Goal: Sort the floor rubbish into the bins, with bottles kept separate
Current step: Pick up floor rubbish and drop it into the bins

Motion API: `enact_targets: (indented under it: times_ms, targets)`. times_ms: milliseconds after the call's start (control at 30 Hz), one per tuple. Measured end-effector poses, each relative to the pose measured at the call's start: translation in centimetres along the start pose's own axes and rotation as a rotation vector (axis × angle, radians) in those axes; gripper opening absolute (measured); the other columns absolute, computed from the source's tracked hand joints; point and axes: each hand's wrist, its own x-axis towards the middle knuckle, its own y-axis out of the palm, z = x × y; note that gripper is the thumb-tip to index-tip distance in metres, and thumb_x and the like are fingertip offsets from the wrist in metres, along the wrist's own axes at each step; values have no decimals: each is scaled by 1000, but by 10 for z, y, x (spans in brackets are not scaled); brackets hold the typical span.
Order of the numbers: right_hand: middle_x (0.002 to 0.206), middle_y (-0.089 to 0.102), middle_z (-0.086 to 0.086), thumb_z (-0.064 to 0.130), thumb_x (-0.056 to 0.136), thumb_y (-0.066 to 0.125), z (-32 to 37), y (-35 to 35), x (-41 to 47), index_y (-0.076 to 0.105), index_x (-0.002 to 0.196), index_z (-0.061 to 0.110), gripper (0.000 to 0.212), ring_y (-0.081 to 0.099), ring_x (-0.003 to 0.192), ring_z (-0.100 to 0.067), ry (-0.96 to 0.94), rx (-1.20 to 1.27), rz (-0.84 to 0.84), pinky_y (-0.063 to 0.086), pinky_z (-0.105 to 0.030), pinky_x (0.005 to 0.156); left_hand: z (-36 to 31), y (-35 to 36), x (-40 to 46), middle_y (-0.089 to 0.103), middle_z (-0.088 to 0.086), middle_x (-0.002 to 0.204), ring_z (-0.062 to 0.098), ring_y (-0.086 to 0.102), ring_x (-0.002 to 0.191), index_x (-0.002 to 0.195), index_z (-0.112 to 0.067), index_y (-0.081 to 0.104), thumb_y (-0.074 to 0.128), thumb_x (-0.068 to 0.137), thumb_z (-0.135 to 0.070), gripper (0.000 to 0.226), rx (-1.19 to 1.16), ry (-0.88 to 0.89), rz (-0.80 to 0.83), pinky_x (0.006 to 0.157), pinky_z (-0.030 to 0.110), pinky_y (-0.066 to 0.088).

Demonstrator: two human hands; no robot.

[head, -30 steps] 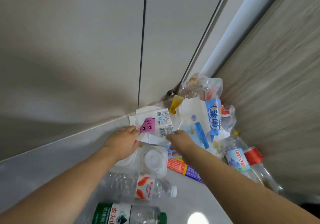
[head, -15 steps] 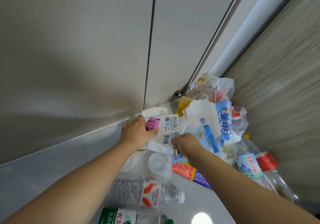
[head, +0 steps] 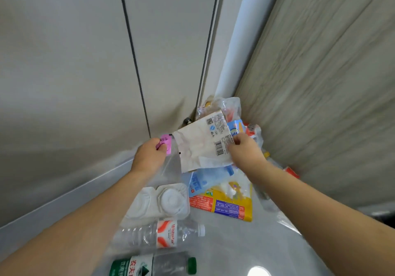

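Green-capped bottle point(head: 152, 266): lower body cut off by the bottom edge; label only partly legible.
Blue packet point(head: 208, 178): upper part hidden behind the held white wrapper point(head: 203, 145).
Clear bags point(head: 226, 106) in the corner: contents indistinct.
Red-labelled bottle point(head: 291, 172): mostly hidden behind the right forearm.
Both arms: cut off at the bottom edge.

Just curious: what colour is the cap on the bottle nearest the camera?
Green, on the green-labelled bottle; the head view shows it.

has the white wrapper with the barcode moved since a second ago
Yes. The white wrapper has been lifted off the pile, toward the door stopper, held between the left hand and right hand.
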Motion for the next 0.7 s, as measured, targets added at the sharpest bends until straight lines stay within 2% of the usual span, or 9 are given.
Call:
enact_targets:
  times_ms: [33, 100, 200, 300, 400, 500, 567, 700]
  targets:
    - [98, 59, -1, 11, 93, 46, 1, -19, -7, 59, 103, 9, 17, 59, 87, -27, -17, -8, -34, 53, -34, 68, -11, 0, -3, 54, 5, 69, 28, 49, 69, 74, -12, 54, 51, 93, -20, 21, -25, 24, -1, 59, 34, 37]
    - [96, 60, 0, 10, 91, 46, -2, -60, -19, 61, 101, 12, 19, 62, 92, -30, -36, 2, -102, 55, -40, 76, -39, 1, -10, 65, 1, 79, 25, 59, 76, 89, -17, 64, 53, 90, -24, 13, -82, 98, 16, 70, 37, 49]
    - [90, 65, -10, 6, 88, 46, -11, -133, -45, 62, 89, 12, 17, 63, 87, -32, -32, -5, -168, 56, -48, 80, -102, 5, -25, 71, -5, 82, 19, 65, 79, 96, -25, 69, 53, 82, -33, 22, -158, 240, 82, 74, 38, 54]
    - [98, 68, -16, 8, 91, 48, -32, -208, -74, 66, 98, 7, 19, 62, 87, -31, -38, -82, -200, 55, -41, 79, -186, 11, -55, 70, 3, 78, 22, 62, 74, 87, -20, 70, 60, 75, -34, 21, -290, 328, 162, 71, 33, 49]
    - [98, 67, -10, 15, 95, 50, -66, -274, -102, 67, 101, 13, 18, 59, 80, -24, -14, -156, -224, 50, -32, 71, -269, 29, -102, 70, 13, 84, 23, 62, 77, 82, -18, 72, 67, 67, -31, 21, -462, 350, 350, 76, 34, 48]
    - [97, 66, -8, 16, 94, 51, -107, -324, -125, 66, 101, 14, 16, 58, 80, -22, 43, -166, -265, 46, -29, 65, -332, 64, -160, 69, 13, 83, 18, 58, 76, 86, -8, 73, 72, 71, -23, 21, -395, 370, 552, 75, 33, 45]
    - [99, 68, -8, 17, 94, 54, -130, -349, -138, 67, 98, 16, 14, 62, 87, -24, 62, -142, -280, 49, -30, 71, -362, 93, -196, 73, 17, 92, 18, 62, 76, 96, 1, 71, 71, 80, -12, 20, -328, 366, 717, 78, 32, 50]
    - [96, 69, -3, 18, 96, 55, -178, -400, -168, 67, 97, 18, 13, 62, 80, -17, 66, -28, -274, 49, -27, 65, -406, 152, -255, 73, 5, 82, 13, 64, 68, 91, -10, 73, 70, 82, -5, 11, -240, 378, 884, 65, 21, 54]
